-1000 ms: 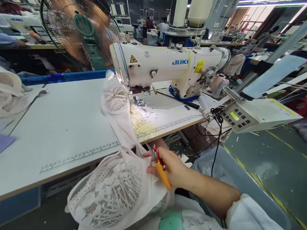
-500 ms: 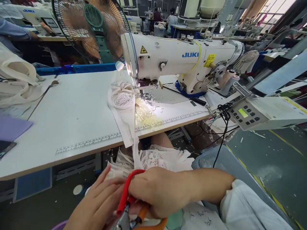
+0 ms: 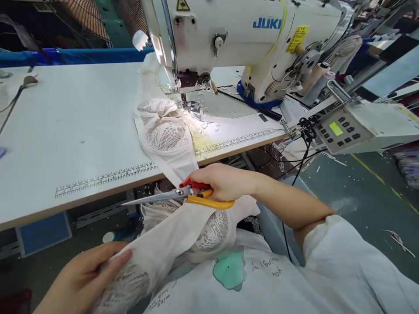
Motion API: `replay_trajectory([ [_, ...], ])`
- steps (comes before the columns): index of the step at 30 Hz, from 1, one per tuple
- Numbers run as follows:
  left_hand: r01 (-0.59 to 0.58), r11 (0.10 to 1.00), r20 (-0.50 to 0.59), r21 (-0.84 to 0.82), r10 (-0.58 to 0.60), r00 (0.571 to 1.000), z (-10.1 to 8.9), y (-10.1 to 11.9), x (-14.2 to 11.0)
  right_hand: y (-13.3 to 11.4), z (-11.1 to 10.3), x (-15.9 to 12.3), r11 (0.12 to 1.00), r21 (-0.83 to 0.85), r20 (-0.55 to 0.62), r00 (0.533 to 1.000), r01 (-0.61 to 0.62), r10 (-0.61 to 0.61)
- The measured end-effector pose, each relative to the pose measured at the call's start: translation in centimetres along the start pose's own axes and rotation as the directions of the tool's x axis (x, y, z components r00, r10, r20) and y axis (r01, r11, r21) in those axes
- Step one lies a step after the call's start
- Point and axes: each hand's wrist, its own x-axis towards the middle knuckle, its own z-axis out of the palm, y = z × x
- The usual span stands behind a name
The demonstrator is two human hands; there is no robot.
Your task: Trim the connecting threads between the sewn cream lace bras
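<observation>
My left hand is at the lower left, its thumb and fingers closed on the band of a white bra with lace cups. The bra stretches across my lap to the right. In my right hand is a pair of scissors with red and orange handles. The blades look closed and point left, just above the bra. Another white lace-cup bra lies on the sewing table, its far end near the needle and its near end hanging over the front edge behind the scissors.
The JUKI sewing machine stands on the white table, which has a printed ruler along its front edge. A control panel juts out at the right, with black cables hanging below. Scraps lie around the needle.
My hands have moved apart, the left down and left with the bra, the right upward with the scissors. The scissors have turned to point left. The view has tilted down and closer.
</observation>
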Motion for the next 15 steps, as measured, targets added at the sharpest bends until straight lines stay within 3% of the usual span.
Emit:
replay_trajectory([
  [2,-0.144,0.979,0.071,0.141,0.135,0.988,0.3,0.4,1.5,-0.4,0.2,0.5,1.0,0.008,0.03,0.999,0.011,-0.011],
  [4,-0.292,0.936,0.049,0.196,0.288,0.956,1.0,1.4,2.7,-0.9,0.2,0.9,0.999,0.026,0.067,0.997,0.024,-0.025],
  [8,-0.512,0.854,-0.068,0.097,0.519,0.852,3.3,4.3,3.7,-1.8,-0.2,1.6,0.999,0.042,0.116,0.993,0.024,-0.028],
  [9,-0.516,0.853,-0.097,0.078,0.522,0.847,3.9,4.9,3.9,-1.9,-0.3,1.8,0.999,0.04,0.121,0.992,0.02,-0.025],
  [11,-0.443,0.896,-0.126,0.038,0.444,0.887,4.9,5.9,4.2,-1.9,-0.5,2.0,0.999,0.031,0.128,0.992,0.006,-0.01],
  [15,-0.149,0.977,-0.089,-0.152,0.137,0.987,5.6,6.9,5.0,-1.1,-0.9,2.1,0.999,0.037,0.14,0.99,0.002,-0.007],
])
